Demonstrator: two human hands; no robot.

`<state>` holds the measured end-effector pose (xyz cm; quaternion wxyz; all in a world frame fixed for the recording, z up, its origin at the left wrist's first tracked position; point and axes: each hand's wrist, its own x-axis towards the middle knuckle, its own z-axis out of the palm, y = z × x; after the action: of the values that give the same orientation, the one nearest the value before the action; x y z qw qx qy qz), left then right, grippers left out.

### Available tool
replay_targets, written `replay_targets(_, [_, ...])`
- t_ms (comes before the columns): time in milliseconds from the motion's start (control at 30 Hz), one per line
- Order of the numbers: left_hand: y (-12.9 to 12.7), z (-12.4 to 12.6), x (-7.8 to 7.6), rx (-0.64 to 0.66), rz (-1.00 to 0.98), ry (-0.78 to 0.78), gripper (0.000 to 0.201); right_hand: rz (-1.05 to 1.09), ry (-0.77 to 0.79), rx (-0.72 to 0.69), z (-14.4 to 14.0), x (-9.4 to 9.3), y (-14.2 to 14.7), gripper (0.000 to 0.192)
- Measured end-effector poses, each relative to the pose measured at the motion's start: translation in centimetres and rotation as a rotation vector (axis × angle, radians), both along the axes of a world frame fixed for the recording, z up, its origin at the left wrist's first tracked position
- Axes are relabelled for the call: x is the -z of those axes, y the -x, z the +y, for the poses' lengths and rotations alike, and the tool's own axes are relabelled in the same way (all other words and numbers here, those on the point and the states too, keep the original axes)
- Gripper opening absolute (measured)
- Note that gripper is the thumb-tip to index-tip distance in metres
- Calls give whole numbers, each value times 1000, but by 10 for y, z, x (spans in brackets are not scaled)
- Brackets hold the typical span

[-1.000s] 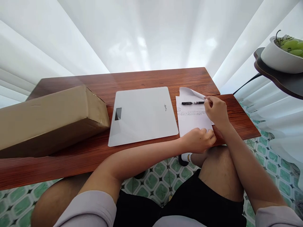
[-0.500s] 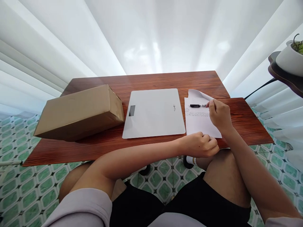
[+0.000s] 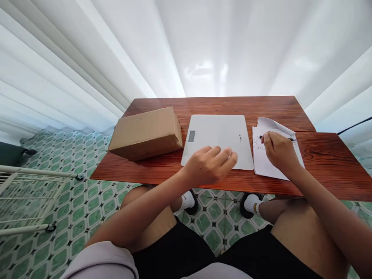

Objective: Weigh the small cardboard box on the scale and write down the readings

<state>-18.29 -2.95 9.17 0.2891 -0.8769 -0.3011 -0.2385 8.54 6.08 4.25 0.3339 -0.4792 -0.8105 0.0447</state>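
My right hand (image 3: pixel 280 153) is closed on a black pen (image 3: pixel 291 139) above the notepad (image 3: pixel 273 164). The pen's ends show on both sides of the fingers. Rows of small handwriting mark the pad's left part, and its top page curls at the far edge. My left hand (image 3: pixel 210 164) hovers over the front edge of a white flat scale (image 3: pixel 216 131), palm down. Its fingers are loosely bent and slightly apart, with nothing visible in them. The scale has a dark display at its left. A closed brown cardboard box (image 3: pixel 145 133) lies left of the scale.
Everything stands on a reddish-brown wooden table (image 3: pixel 232 104), whose lower right leaf carries part of the notepad. White curtains (image 3: pixel 232 46) hang behind it. A cream wire rack (image 3: pixel 31 197) on wheels stands on the green tiled floor at the left. My knees are below the table's front edge.
My left hand has moved left from the notepad to the scale, its fingers loosening. My right hand has come over the pen and closed on it. The view has turned left.
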Motion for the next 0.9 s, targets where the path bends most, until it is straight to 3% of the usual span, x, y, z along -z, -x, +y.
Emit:
replay_targets(167, [41,-8,-12,-154,-169,-70,31,26,11,-89,0,-15,45,32])
replay_targets(400, [98,-30,-19,-427,-473,-135,31,128,48,-281,-5,-34,134,30])
replay_targets(600, [148,-44,-2,-601,-792,-267,30,203,88,-416,-13,-36,194,30])
replay_targets(767, [181,-43,17,-620,-1038,-286,42,350,128,-417,-15,-28,225,22])
replay_targets(900, [201,-42,31,-582,-1299,-196,45,373,177,-377,-19,-19,241,45])
